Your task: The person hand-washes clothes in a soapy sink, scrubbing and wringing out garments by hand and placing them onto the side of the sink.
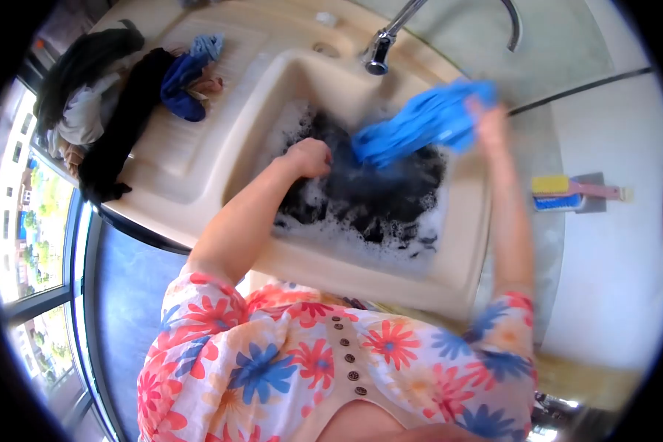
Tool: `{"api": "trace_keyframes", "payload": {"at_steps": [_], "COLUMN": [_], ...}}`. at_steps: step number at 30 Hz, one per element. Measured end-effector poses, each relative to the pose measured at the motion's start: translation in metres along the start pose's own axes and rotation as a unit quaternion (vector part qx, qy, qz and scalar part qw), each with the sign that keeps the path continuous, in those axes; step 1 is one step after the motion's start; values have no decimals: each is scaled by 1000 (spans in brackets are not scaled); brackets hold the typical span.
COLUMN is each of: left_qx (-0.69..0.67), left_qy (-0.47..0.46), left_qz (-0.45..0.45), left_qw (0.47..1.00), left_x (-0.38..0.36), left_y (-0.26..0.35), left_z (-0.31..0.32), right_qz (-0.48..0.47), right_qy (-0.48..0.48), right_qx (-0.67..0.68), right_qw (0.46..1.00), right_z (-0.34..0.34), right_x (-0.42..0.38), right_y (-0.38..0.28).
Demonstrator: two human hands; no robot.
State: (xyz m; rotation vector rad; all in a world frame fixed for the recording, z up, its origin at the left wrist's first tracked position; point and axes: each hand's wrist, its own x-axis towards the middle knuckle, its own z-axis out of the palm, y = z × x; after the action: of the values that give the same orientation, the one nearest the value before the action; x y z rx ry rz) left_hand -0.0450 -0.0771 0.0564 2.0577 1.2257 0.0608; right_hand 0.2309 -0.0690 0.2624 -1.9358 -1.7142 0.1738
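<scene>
A blue cloth (pixel 423 121) stretches over the right half of the sink, blurred by motion. Its upper right end is gripped in my right hand (pixel 488 118), raised above the sink's right side. The lower left end hangs at the water among dark wet laundry (pixel 376 202) and foam. My left hand (pixel 309 157) is over the left part of the basin with its fingers curled closed. What it holds, if anything, is hidden. The beige sink (pixel 272 81) surrounds the soapy water.
A chrome faucet (pixel 378 55) rises at the sink's back edge. On the ribbed drainboard (pixel 191 151), at left, lie a black garment (pixel 129 118), a dark blue cloth (pixel 180 88) and pale cloths (pixel 85 114). Brushes (pixel 560 193) hang on the right wall. Windows stand at far left.
</scene>
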Motion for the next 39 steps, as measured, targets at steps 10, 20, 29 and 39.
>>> {"api": "trace_keyframes", "payload": {"at_steps": [10,20,29,39], "left_qx": [22,-43,-247,-141], "left_qy": [-38,182,154,-30], "left_qz": [-3,96,309,6], "left_qw": [999,978,905,989], "left_x": [-2,5,37,76], "left_y": [3,31,164,56], "left_z": [-2,-11,-77,10], "right_qz": [52,1,-277,104], "right_qy": [-257,-95,-16,70], "right_qx": [-95,389,412,248], "right_qw": [960,916,868,961], "right_z": [254,-72,-218,-88], "right_x": [-92,23,36,47], "right_y": [149,-42,-191,67]}}
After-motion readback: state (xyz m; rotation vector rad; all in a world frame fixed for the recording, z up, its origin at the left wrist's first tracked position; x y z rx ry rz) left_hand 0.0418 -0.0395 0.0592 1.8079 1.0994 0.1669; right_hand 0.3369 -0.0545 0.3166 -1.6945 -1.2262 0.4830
